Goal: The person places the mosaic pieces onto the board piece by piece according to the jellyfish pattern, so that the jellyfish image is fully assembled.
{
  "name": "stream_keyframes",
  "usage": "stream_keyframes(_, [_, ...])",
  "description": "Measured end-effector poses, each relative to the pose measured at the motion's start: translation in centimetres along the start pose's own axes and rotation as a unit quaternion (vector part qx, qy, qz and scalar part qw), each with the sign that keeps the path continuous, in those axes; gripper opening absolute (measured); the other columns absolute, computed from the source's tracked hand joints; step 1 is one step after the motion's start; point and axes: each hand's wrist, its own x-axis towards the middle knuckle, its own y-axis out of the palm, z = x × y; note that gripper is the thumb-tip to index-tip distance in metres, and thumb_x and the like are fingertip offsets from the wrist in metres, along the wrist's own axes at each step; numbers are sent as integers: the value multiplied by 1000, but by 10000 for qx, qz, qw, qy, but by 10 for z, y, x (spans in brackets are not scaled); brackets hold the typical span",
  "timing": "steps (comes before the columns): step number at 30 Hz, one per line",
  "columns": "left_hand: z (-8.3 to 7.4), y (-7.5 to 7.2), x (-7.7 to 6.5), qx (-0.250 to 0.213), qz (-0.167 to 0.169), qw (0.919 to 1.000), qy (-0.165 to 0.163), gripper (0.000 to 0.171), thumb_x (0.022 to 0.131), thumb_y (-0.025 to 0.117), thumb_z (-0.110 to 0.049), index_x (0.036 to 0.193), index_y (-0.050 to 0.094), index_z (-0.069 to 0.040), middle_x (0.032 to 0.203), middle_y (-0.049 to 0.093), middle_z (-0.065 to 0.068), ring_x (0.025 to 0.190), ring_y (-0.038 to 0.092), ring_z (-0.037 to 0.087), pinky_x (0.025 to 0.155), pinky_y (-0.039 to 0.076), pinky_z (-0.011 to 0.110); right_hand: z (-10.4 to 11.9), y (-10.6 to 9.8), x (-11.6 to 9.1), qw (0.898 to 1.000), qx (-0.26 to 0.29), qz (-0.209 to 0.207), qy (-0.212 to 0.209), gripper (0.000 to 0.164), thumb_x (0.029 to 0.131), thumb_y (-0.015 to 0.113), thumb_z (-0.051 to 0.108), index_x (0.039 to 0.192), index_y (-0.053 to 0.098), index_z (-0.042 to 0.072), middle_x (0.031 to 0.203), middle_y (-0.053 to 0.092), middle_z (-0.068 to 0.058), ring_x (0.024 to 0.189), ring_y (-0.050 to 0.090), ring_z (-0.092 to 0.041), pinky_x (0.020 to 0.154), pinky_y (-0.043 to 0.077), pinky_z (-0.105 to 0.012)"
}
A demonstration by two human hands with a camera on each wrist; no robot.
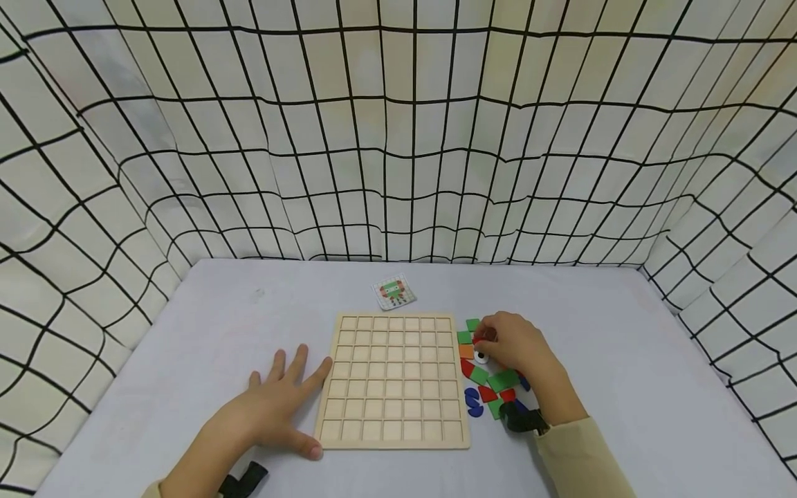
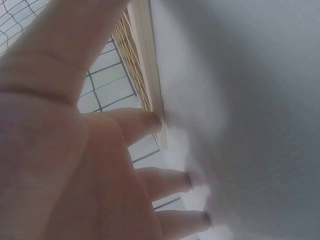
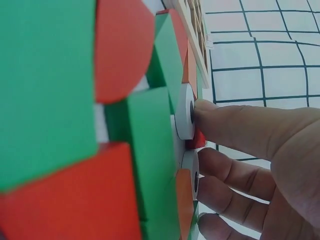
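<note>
Pale wooden grid board [image 1: 396, 372] flat on the white-covered worktop [image 1: 623, 373], between the hands. Left hand [image 1: 280, 404]: fingers spread and straight, index fingertip looks to be touching the board's left edge, thumb by the near-left corner; gripping nothing.

Right hand [image 1: 513, 340]: fingers bent down over the loose pieces just beside the board's right edge. Thumb touches a white round disc with a black centre [image 3: 185, 112]; other fingertips are at a second white disc with a black centre [image 3: 190, 160]. Can't tell if anything is actually pinched; a red piece partly shows between thumb and fingers.

Around it: orange square piece [image 1: 466, 352], green rectangular piece [image 1: 503, 380], dark blue rounded piece [image 1: 476, 411], all on the worktop.

My take on the pick: commit to one piece, thumb and index on opposite rims, other fingers off the neighbours. Lift straight up; pieces sit tight enough that dragging would likely shift others. Discs look thin, so go for the edge, not the face. Left hand: light contact only, a push would probably slide the board.

Labels: small white card with a red-and-green gridded figure [image 1: 394, 292] beyond the board. No brand or writing readable.
</note>
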Motion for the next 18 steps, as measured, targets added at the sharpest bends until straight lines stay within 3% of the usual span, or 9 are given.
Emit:
stream_keyframes(5, [-1, 0, -2, -34, 22, 10000, 11, 134, 49, 82, -74, 158, 29, -17, 161, 12, 34, 140, 6, 67, 94, 14, 87, -1, 1, -1, 9997, 227, -24, 7, 16, 87, 78, 26, 86, 63, 21, 84, 62, 4, 75, 54, -17, 61, 45, -32])
stream_keyframes(10, [-1, 1, -2, -44, 6, 10000, 38, 134, 49, 81, -75, 158, 28, -17, 161, 12, 34, 140, 6, 67, 94, 13, 87, -1, 0, -3, 9976, 683, -90, -83, 16, 88, 75, 23, 90, 59, 19, 85, 65, 4, 75, 55, -16, 62, 45, -31])
stream_keyframes(18, [3, 2, -1, 27, -45, 9999, 99, 135, 50, 78, -77, 159, 26, -18, 161, 12, 33, 141, 7, 67, 94, 14, 87, 6, -3, -3, 9846, 1580, -139, -735, 14, 90, 73, 19, 93, 60, 20, 93, 65, 3, 82, 60, -17, 69, 51, -33])
